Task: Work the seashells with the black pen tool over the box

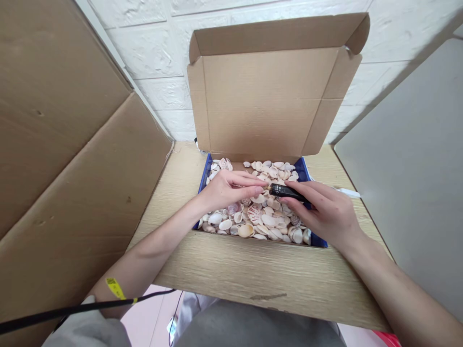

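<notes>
My right hand point(331, 209) grips a small black mini drill point(285, 191), held nearly level with its brass-coloured tip pointing left. That tip meets the fingertips of my left hand point(231, 188), whose thumb and fingers are pinched together. What lies between those fingers is hidden. Both hands are over a shallow blue-sided cardboard box point(319, 241), which holds many seashells point(269, 220). Most shells are white or cream; a fan-shaped one with reddish stripes point(255, 214) lies near the middle, and a yellowish shell point(246, 230) is by the front edge.
The box's brown lid point(264, 101) stands raised against a white brick-patterned wall point(148, 48). Cardboard panels point(72, 120) close off the left side of the wooden table point(231, 260), and a pale grey panel point(408, 144) the right. A black cable point(72, 311) crosses the lower left.
</notes>
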`<state>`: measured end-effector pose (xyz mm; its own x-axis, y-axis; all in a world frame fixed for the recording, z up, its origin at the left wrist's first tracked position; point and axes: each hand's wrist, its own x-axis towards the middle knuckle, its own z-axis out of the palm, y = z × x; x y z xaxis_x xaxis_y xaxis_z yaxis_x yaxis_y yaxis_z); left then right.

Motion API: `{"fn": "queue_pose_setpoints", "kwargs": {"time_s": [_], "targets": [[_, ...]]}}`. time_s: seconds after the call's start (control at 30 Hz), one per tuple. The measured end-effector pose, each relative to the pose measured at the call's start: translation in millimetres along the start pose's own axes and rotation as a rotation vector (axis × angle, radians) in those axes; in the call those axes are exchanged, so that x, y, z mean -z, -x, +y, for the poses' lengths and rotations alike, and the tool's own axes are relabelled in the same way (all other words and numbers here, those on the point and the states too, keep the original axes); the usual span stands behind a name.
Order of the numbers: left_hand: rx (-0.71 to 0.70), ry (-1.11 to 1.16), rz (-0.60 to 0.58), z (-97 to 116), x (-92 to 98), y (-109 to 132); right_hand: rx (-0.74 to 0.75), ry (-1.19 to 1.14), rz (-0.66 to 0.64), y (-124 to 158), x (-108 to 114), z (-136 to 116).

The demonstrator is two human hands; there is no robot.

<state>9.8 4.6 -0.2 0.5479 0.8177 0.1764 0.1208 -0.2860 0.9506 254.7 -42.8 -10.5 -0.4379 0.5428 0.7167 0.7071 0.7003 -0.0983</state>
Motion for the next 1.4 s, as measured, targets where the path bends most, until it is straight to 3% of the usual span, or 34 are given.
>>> {"fn": "queue_pose_setpoints", "kwargs": {"time_s": [0.33, 0.57, 0.87, 1.27, 1.4], "targets": [[0.022, 0.032, -0.016, 0, -1.4, 1, -0.001, -0.036, -0.013, 1, 0, 0], [0.141, 0.021, -0.033, 7, -2.0, 4, -0.017, -0.06, -0.032, 2, -1, 1], [0.253, 0.268, -0.074, 9, -4.2, 3, 0.004, -0.029, -0.004, 2, 0, 0], [0.264, 0.231, -0.044, 8, -4.2, 2, -0.012, -0.018, 0.013, 2, 0, 0], [0.248, 0.203, 0.016, 9, -3.4, 2, -0.041, -0.021, 0.001, 1, 1, -2]]}}
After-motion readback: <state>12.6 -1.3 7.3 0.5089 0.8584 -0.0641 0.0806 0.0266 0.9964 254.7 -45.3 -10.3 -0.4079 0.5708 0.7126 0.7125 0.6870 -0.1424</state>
